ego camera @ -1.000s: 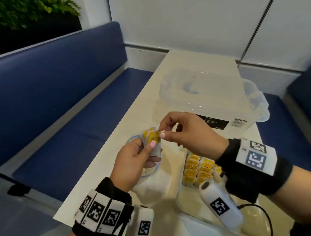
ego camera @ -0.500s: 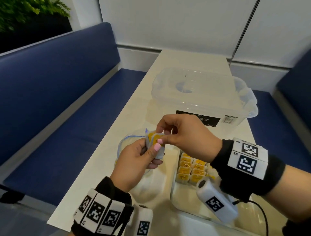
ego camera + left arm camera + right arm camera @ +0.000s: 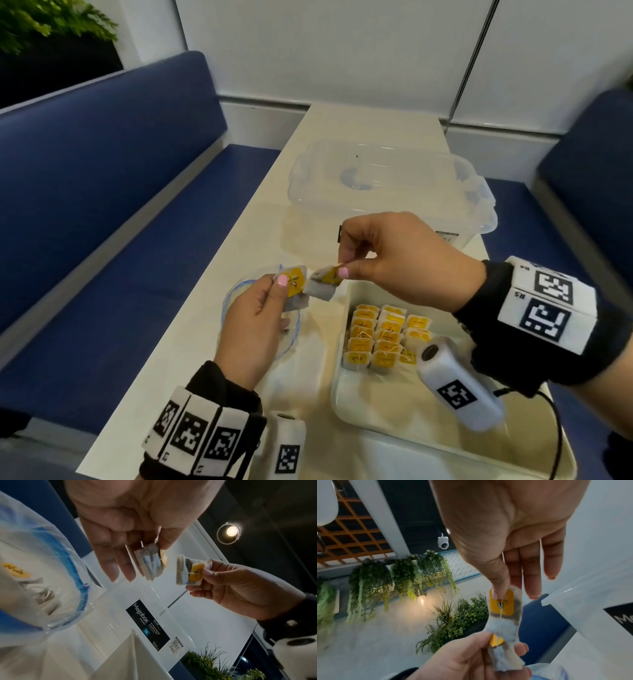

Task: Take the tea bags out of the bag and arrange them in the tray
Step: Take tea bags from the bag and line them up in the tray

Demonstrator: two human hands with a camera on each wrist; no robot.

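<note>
Near edge of the table (image 3: 191, 359): a cream tray (image 3: 370, 407) sits at the near right corner, with rows of yellow-tagged tea bags (image 3: 385, 334) packed flat in its far left part, touching one another. Left of the tray, above the table's left edge, the left hand (image 3: 253, 325) pinches a small stack of tea bags (image 3: 294, 286) between thumb and forefinger, the other fingers curled beneath; the left wrist view shows at least two bags in the pinch. Under that hand lies a clear plastic bag (image 3: 239, 291) with a blue strip at its mouth; more tea bags are inside it. Just right of the stack, the right hand (image 3: 404, 260) pinches one tea bag (image 3: 323, 282) by its yellow tag between thumb and forefinger, remaining fingers loose, above the tray's far left corner. The two held lots are almost touching. Farther along the table stands a clear lidded storage box (image 3: 390, 192).
</note>
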